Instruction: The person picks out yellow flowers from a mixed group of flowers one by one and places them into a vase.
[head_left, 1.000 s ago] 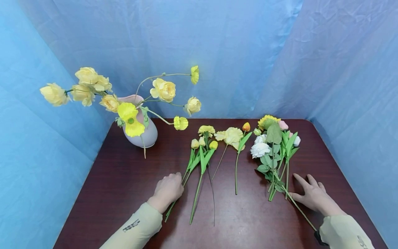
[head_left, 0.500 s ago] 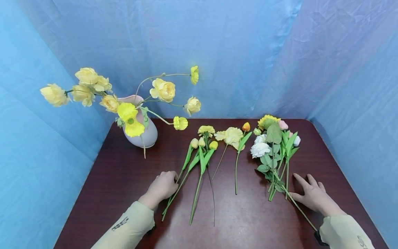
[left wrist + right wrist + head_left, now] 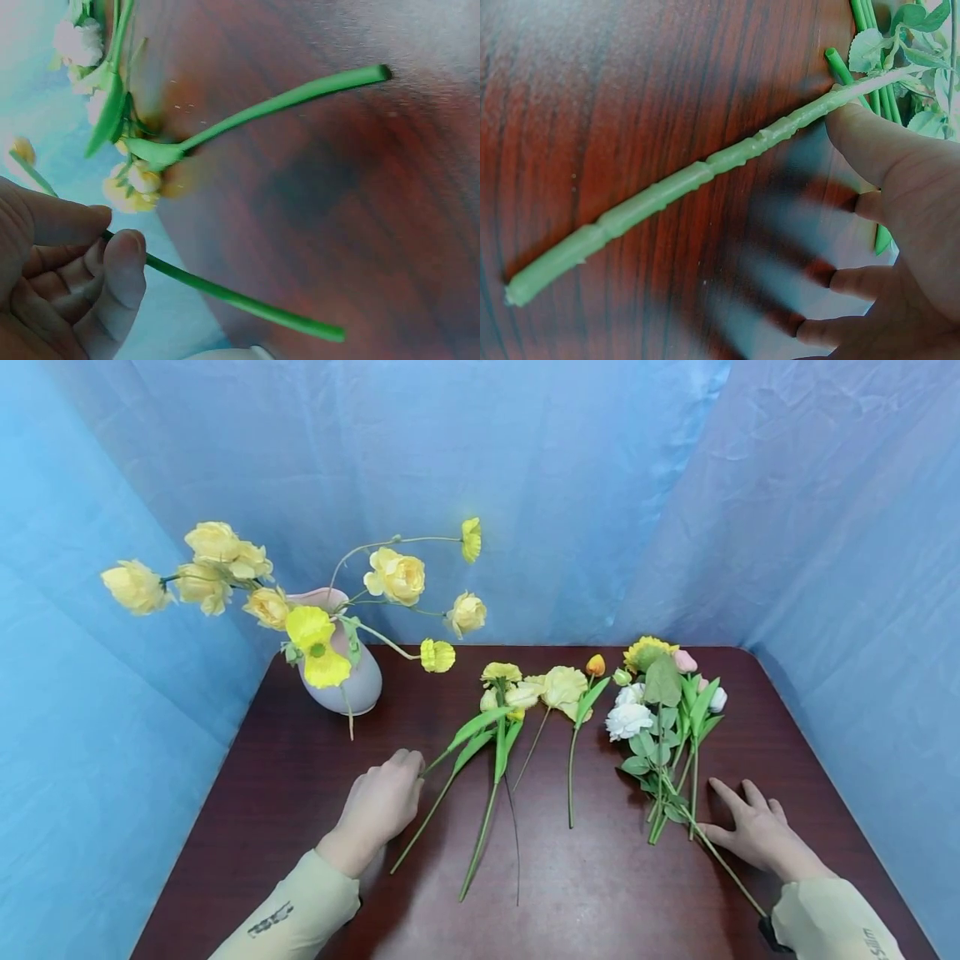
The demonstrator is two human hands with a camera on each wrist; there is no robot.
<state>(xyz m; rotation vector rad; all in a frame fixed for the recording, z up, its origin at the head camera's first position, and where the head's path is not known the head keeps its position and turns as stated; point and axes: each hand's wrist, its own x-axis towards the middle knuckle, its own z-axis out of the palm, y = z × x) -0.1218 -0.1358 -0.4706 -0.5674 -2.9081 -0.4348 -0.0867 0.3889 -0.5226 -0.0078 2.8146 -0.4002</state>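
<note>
My left hand point(image 3: 378, 806) pinches a pale yellow tulip point(image 3: 523, 695) by its green stem point(image 3: 240, 298), between thumb and fingertips. The stem's cut end sticks out past the fingers in the left wrist view. Its leaf and bloom slant across another pale tulip point(image 3: 488, 700) and a bright yellow one point(image 3: 516, 715), partly hiding them. On the right, my right hand point(image 3: 753, 833) rests on the table with fingers spread, beside a pile of flowers. Its thumb lies against a thick, knobbly green stem point(image 3: 660, 193).
At the back left stands a pale vase point(image 3: 362, 681) with yellow flowers reaching widely out. An orange tulip point(image 3: 596, 665) and a large cream flower point(image 3: 562, 685) lie mid-table. White blooms point(image 3: 628, 722), a sunflower point(image 3: 647, 653) and pink tulips point(image 3: 684, 661) make up the right pile. Blue curtains surround the table.
The left hand has drawn one tulip left and away from the other stem beside it, tilting its bloom rightward over the neighbouring flowers. My right hand has stayed where it was.
</note>
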